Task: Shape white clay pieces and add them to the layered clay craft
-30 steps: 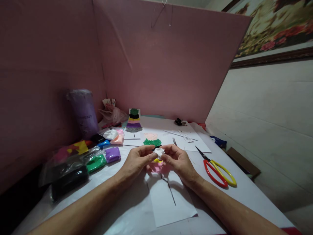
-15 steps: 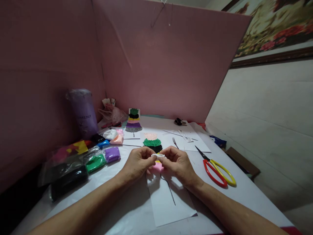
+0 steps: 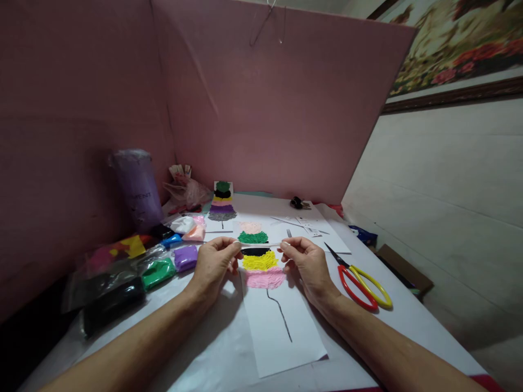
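Observation:
A thin strand of white modelling clay (image 3: 261, 244) is stretched level between my two hands. My left hand (image 3: 216, 268) pinches one end of it, and my right hand (image 3: 305, 268) pinches the other. Below the strand lies a sheet of white paper (image 3: 269, 337) with rough clay bands: pale pink at the top, then green, black, yellow (image 3: 260, 261) and pink (image 3: 265, 278). A dark wavy line (image 3: 281, 313) runs down from the pink band. The strand crosses in front of the area between the green and black bands.
Red-and-yellow-handled scissors (image 3: 362, 286) lie right of my right hand. Clay packets, including purple (image 3: 186, 257) and green (image 3: 159, 273), lie left, near a purple cylinder (image 3: 138, 190). Behind are a banded tree picture (image 3: 223, 209), a fork (image 3: 289, 233) and keys (image 3: 299, 203).
My hands have moved apart, drawing the short white clay piece out into a long thin strand. The black, yellow and pink bands are now uncovered.

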Demonstrator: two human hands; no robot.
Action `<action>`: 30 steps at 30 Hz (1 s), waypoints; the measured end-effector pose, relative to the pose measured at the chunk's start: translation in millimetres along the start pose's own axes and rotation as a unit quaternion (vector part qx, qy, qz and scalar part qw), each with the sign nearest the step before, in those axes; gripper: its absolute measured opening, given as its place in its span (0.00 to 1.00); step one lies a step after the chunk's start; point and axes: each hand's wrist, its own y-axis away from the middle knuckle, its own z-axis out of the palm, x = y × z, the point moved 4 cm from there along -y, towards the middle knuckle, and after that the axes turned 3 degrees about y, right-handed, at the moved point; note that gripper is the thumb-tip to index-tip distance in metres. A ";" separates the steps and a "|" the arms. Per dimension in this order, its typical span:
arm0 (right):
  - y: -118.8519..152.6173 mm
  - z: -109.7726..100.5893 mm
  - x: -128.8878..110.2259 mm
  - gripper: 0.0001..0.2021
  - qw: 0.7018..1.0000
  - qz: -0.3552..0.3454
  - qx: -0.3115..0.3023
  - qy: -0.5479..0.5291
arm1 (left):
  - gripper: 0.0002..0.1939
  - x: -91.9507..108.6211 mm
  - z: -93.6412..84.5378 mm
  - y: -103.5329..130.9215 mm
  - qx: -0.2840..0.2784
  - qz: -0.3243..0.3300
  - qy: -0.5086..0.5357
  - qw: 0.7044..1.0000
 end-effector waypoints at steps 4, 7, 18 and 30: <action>-2.6 -0.6 4.6 0.15 1.000 0.023 -0.014 0.017 | 0.13 -0.5 2.1 1.2 -0.032 -0.020 0.036 0.999; -2.5 2.4 5.4 0.16 0.999 0.010 -0.031 0.006 | 0.19 -1.5 7.3 5.6 -0.077 -0.053 0.064 0.994; 12.4 23.3 0.4 0.15 0.979 -0.052 -0.197 0.017 | 0.18 -3.3 16.9 12.3 -0.192 -0.037 0.003 0.981; 19.0 26.2 -8.3 0.08 0.973 -0.113 -0.176 0.099 | 0.13 -2.3 15.7 9.7 -0.187 0.036 -0.104 0.976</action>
